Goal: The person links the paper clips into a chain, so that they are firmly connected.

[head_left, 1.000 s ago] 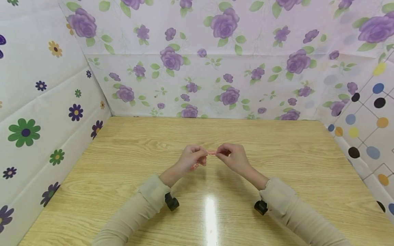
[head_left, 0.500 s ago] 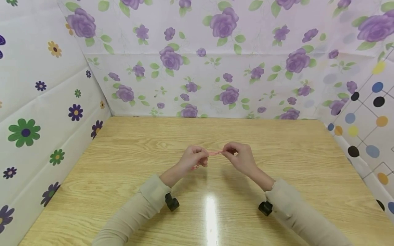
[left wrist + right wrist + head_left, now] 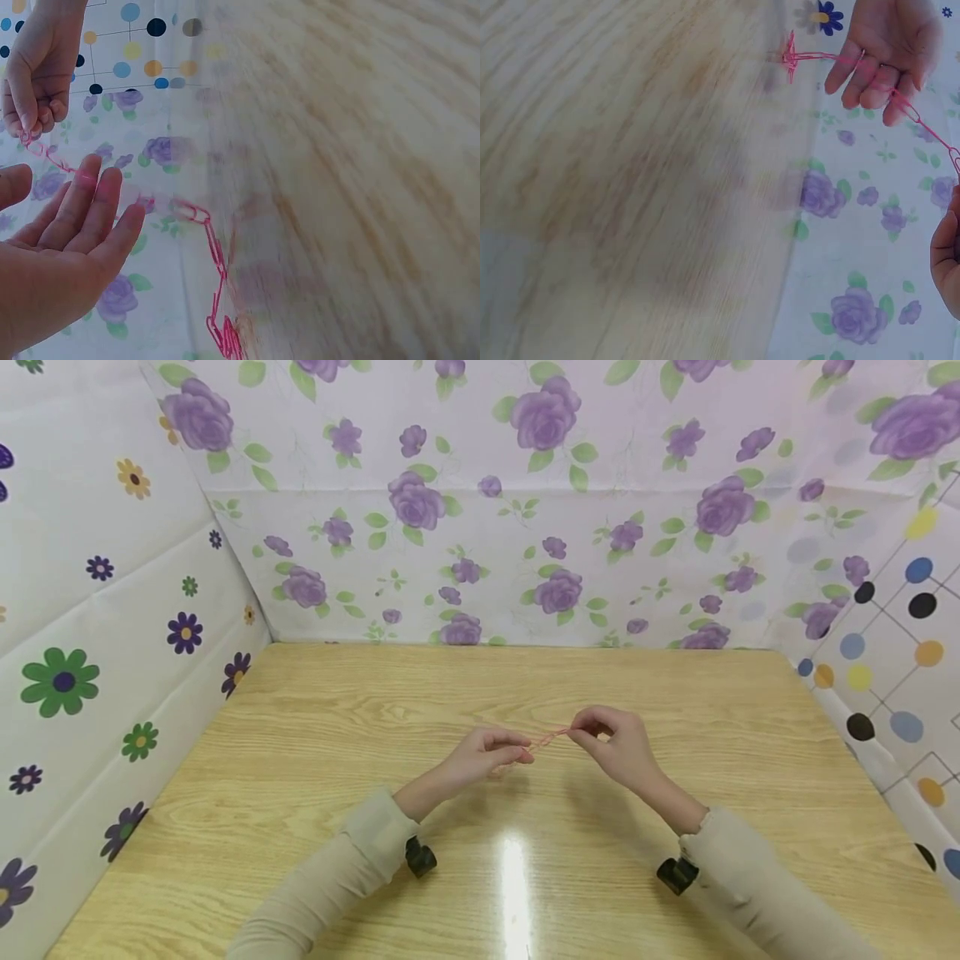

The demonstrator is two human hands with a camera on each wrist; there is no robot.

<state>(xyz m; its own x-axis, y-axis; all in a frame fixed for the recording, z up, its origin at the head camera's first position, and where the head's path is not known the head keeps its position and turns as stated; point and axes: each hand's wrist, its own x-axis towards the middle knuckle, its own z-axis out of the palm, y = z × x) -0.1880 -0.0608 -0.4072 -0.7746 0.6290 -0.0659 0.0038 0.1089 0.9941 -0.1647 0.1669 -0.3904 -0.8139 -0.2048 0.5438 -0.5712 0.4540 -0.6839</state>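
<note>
A chain of linked pink paper clips (image 3: 548, 740) stretches between my two hands above the wooden table. At its end clip, my right hand (image 3: 618, 739) pinches with thumb and forefinger. My left hand (image 3: 71, 240) has its fingers extended, and the paper clip chain (image 3: 217, 255) passes across them; the thumb stands apart from the fingers. Beyond that hand the chain hangs down, its tail bunched on the table in the left wrist view. In the right wrist view several long links run over the fingers of the left hand (image 3: 891, 52), while the right hand (image 3: 946, 259) is partly cut off.
The wood-grain table (image 3: 360, 693) reaches back to a purple-flowered cloth (image 3: 487, 568). A daisy-print cloth (image 3: 142, 635) borders the left side, a dotted cloth (image 3: 885, 693) the right. Both sleeves carry a small black camera (image 3: 420, 857).
My right hand has moved rightward, drawing out more of the paper clip chain. My left hand has shifted slightly right, and its fingers have straightened from a pinch.
</note>
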